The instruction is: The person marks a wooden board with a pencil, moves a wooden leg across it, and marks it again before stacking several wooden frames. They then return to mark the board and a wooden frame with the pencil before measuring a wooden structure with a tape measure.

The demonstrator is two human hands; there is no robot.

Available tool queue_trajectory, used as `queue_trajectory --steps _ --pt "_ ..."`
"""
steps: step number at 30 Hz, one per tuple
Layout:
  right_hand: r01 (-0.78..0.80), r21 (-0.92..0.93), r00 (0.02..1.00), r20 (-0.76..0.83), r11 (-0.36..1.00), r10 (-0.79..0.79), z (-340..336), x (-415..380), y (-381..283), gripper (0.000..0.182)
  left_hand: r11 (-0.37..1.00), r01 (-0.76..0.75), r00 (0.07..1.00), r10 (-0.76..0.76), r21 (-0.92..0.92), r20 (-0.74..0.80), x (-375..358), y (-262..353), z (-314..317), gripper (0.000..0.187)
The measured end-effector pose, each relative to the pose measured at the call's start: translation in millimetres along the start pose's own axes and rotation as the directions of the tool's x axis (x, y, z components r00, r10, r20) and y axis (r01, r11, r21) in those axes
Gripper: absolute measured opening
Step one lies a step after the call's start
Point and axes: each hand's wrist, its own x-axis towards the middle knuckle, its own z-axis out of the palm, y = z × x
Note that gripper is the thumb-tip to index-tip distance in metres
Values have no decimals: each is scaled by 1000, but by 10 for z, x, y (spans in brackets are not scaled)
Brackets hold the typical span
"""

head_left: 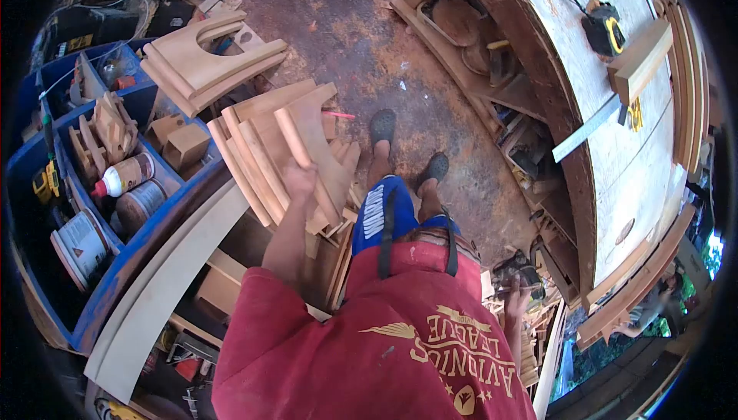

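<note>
My left hand (301,180) is closed on the rounded edge of a light wooden panel (311,143). That panel leans on several similar wooden panels (250,166) with rounded edges, stacked to my left. My right hand (518,297) hangs low at my right side, with its fingers around a dark power tool (520,272) whose exact kind I cannot make out. Beyond the stack lies another wooden piece with an oval cut-out (207,55).
At left, a blue divided box (119,266) holds cans, a bottle (127,174) and wood blocks. A white-topped bench (615,189) on the right carries a tape measure (603,29), a square (586,128) and a wood block. Another person's arm (634,326) shows at far right.
</note>
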Motion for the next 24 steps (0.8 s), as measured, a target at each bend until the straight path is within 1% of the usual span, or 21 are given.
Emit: queue_trajectory --steps 1,2,3,4,5,7,8,10,11,13,14,17,19,20,22,23,24 --pt "-10 31 1000 13 999 10 -6 42 60 34 1000 -16 1000 16 -17 -7 -46 17 82 43" --pt "58 -2 998 13 998 -58 -11 12 8 31 999 -32 999 31 -31 -13 -98 86 123 45" --pt "24 8 1000 -16 1000 -24 18 40 47 32 998 -1 1000 3 -57 25 -156 161 184 51" --pt "12 51 1000 12 999 -12 36 32 18 33 996 29 998 -24 -83 65 -206 272 234 57" --pt "-3 91 999 38 996 -1 37 4 -42 34 999 27 997 -24 -46 75 -221 330 296 61" --pt "-42 43 999 32 998 40 80 -21 -174 34 1000 18 995 -20 25 100 -197 457 410 69" --pt "-63 19 998 26 998 62 91 -25 -217 35 998 42 996 -45 39 82 -192 514 455 70" --pt "-60 92 998 19 994 59 106 -1 -187 35 994 93 994 -96 60 49 -198 637 495 71" --pt "-58 128 998 15 990 57 103 18 -177 36 993 105 992 -108 57 65 -208 693 475 72" --pt "-5 2 1000 -22 1000 5 86 45 -193 36 990 127 987 -132 53 95 -243 771 407 74" --pt "20 -60 999 -37 998 -22 100 62 -216 37 997 81 993 -82 19 85 -249 752 406 74" --pt "153 -69 988 10 986 -153 191 52 -418 37 996 -45 997 49 -71 57 -310 604 396 74" --pt "129 -114 992 24 985 -127 195 121 -383 37 985 -114 992 120 -127 34 -315 517 372 75" --pt "122 -134 992 26 983 -119 201 191 -348 37 980 -106 994 106 -170 -13 -301 480 340 75" --pt "207 -207 977 5 956 -211 210 323 -266 37 962 -94 992 70 -257 -103 -260 359 235 75" --pt "244 -244 968 -2 938 -252 244 319 -342 37 999 -38 957 39 9 -288 -198 200 255 78" --pt "204 -253 978 20 946 -206 229 304 -426 37 963 75 885 56 260 -462 -142 24 263 81"
